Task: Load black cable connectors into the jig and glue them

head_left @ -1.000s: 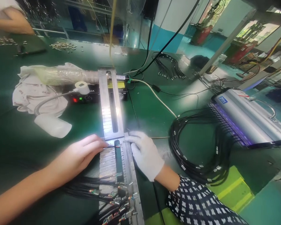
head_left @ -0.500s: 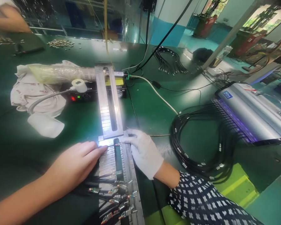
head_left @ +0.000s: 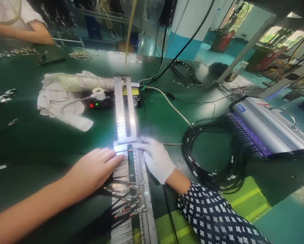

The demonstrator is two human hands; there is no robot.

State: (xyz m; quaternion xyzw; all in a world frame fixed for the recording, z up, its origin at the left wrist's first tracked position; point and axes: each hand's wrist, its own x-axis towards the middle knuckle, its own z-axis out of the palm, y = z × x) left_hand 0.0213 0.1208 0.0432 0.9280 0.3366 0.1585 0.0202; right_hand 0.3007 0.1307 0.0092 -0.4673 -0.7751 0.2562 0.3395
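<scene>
A long slotted metal jig (head_left: 121,173) runs away from me down the middle of the bench. My left hand (head_left: 101,167), bare, rests at its left side, fingers close together and the thumb tip pressing a thin black cable in a slot. That cable's small wired end (head_left: 131,150) lies across the central gap. My right hand (head_left: 158,159), in a white glove, grips the jig's right edge opposite, its fingertips close to this cable end. Nearer me, several black cables with metal connector ends (head_left: 128,206) lie across the jig. A bright light falls by my left fingers.
Behind the jig's far end sits a black control box (head_left: 101,103), with a white cloth (head_left: 58,105) beside it. Coiled black cables (head_left: 190,152) lie on the right, leading to a silver lamp unit (head_left: 271,125) with violet light. Another person's arm (head_left: 35,32) shows at back left.
My view has swung slightly left, so the bench items appear further right. Both hands stay at the same spot on the jig, with little visible finger movement.
</scene>
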